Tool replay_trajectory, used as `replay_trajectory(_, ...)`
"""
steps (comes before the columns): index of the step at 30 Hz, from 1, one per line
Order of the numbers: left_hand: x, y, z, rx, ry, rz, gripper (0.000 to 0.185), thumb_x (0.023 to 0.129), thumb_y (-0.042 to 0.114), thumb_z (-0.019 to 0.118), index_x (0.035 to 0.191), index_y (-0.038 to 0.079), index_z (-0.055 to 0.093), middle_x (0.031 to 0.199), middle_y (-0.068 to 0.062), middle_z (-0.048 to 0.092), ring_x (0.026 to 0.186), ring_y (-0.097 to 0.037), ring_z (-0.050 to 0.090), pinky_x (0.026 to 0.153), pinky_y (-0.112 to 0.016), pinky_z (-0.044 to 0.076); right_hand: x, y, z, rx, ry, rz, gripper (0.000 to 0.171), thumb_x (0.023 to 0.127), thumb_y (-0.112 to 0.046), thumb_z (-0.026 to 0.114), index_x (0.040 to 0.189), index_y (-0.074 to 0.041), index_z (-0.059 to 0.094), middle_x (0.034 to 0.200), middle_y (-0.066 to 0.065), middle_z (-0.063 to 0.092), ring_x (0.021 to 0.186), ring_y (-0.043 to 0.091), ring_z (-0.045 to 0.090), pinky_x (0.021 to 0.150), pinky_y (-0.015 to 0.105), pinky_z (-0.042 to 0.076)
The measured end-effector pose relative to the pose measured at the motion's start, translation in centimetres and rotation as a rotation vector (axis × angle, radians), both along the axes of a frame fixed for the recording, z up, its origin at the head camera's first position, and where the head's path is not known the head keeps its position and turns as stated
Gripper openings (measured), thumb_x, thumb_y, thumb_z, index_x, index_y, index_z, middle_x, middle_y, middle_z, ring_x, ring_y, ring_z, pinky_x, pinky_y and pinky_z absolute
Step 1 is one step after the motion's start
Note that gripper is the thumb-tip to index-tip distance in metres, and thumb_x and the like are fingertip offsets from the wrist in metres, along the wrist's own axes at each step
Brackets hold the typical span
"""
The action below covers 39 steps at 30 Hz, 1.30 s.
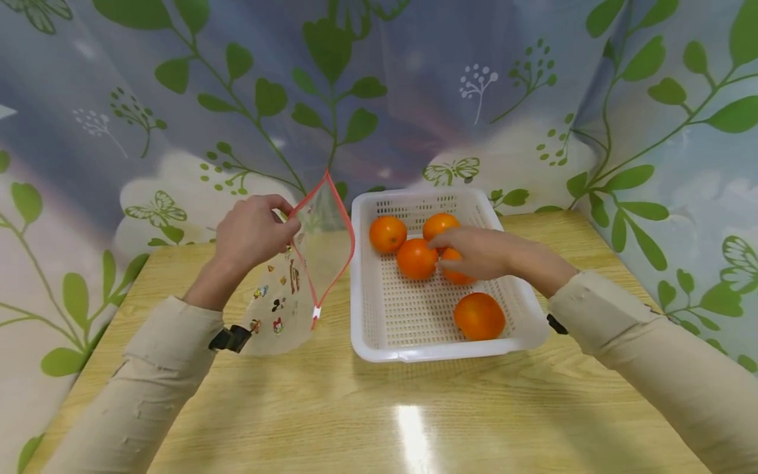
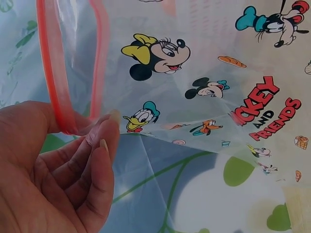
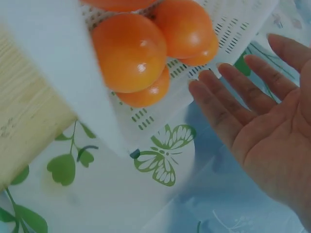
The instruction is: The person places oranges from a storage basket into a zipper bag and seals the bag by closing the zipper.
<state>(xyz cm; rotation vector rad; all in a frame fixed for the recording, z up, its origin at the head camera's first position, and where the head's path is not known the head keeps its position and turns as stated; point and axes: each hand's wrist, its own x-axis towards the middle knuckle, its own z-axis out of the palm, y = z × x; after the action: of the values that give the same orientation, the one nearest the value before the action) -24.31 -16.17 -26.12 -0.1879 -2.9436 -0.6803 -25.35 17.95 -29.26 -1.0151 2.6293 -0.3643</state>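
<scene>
My left hand (image 1: 283,222) pinches the red zip rim (image 2: 52,68) of a clear plastic bag (image 1: 288,289) printed with cartoon figures and holds it up with its mouth open, just left of the basket. In the left wrist view, thumb and fingers (image 2: 99,145) close on that rim. A white perforated basket (image 1: 414,353) holds several oranges. My right hand (image 1: 445,255) reaches into it with straight fingers, lying over one orange (image 1: 457,274) beside another (image 1: 417,258). The right wrist view shows the open palm (image 3: 272,126) near the oranges (image 3: 129,51).
A wooden table (image 1: 379,408) carries the basket, with one orange (image 1: 479,316) near its front rim. A leaf-and-butterfly patterned curtain (image 1: 414,85) hangs close behind and on both sides of the table.
</scene>
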Motion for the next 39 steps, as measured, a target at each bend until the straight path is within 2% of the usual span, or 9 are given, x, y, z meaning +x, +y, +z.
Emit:
replay_trajectory(5, -0.1, 0.1, -0.1, 0.000, 0.000, 0.012, 0.026, 0.089, 0.025, 0.051, 0.106, 0.013, 0.067, 0.069, 0.001, 0.068, 0.051, -0.015, 0.061, 0.037, -0.028, 0.031, 0.9, 0.4, -0.7, 0.126, -0.019, 0.023, 0.043, 0.096, -0.022, 0.057, 0.135, -0.004, 0.051, 0.130, 0.013, 0.054, 0.116, 0.031, 0.051, 0.100, 0.047, 0.038)
replay_trajectory(10, 0.0, 0.3, 0.0, 0.006, -0.006, 0.015, 0.025, 0.089, 0.026, 0.050, 0.104, 0.015, 0.067, 0.065, 0.003, 0.067, 0.050, -0.017, 0.060, 0.037, -0.027, 0.029, 1.7, 0.7, -1.6, 0.253, -0.063, 0.013, 0.052, 0.097, -0.028, 0.057, 0.141, -0.006, 0.044, 0.136, 0.014, 0.050, 0.122, 0.032, 0.049, 0.102, 0.049, 0.036)
replay_trajectory(15, 0.1, 0.5, -0.1, 0.018, -0.006, 0.012, 0.025, 0.089, 0.025, 0.048, 0.104, 0.015, 0.066, 0.065, 0.002, 0.067, 0.050, -0.017, 0.059, 0.037, -0.027, 0.028, 2.4, 1.2, -2.6, 0.258, -0.084, 0.016, 0.055, 0.096, -0.029, 0.058, 0.142, -0.003, 0.042, 0.142, 0.018, 0.043, 0.129, 0.034, 0.042, 0.106, 0.049, 0.032)
replay_trajectory(20, 0.1, 0.4, -0.3, 0.030, -0.008, 0.010, 0.027, 0.088, 0.025, 0.048, 0.104, 0.014, 0.066, 0.067, 0.001, 0.068, 0.049, -0.019, 0.060, 0.037, -0.026, 0.026, 3.1, 1.4, -3.3, 0.261, -0.069, 0.040, 0.057, 0.095, -0.035, 0.060, 0.140, -0.004, 0.045, 0.140, 0.018, 0.045, 0.124, 0.034, 0.046, 0.102, 0.049, 0.037)
replay_trajectory(28, 0.1, 0.2, -0.8, 0.031, -0.019, 0.014, 0.029, 0.089, 0.028, 0.049, 0.109, 0.014, 0.065, 0.066, 0.002, 0.068, 0.045, -0.018, 0.057, 0.036, -0.026, 0.025, 3.8, 1.6, -4.1, 0.288, -0.040, 0.007, 0.054, 0.091, -0.038, 0.063, 0.135, -0.008, 0.052, 0.135, 0.014, 0.050, 0.117, 0.031, 0.052, 0.093, 0.049, 0.044)
replay_trajectory(33, 0.1, 0.2, -1.1, 0.037, -0.028, 0.015, 0.030, 0.088, 0.027, 0.049, 0.110, 0.014, 0.066, 0.067, 0.002, 0.068, 0.045, -0.018, 0.056, 0.036, -0.026, 0.026, 4.2, 1.5, -4.7, 0.306, -0.038, -0.014, 0.054, 0.090, -0.039, 0.063, 0.133, -0.008, 0.054, 0.140, 0.019, 0.046, 0.126, 0.036, 0.045, 0.097, 0.053, 0.041)
replay_trajectory(39, 0.0, 0.2, -1.4, 0.044, -0.018, -0.001, 0.029, 0.088, 0.026, 0.050, 0.109, 0.013, 0.066, 0.066, 0.003, 0.068, 0.044, -0.018, 0.056, 0.037, -0.027, 0.028, 4.5, 1.5, -5.2, 0.318, -0.030, -0.042, 0.063, 0.088, -0.044, 0.064, 0.135, -0.005, 0.051, 0.140, 0.023, 0.044, 0.126, 0.040, 0.044, 0.100, 0.053, 0.037)
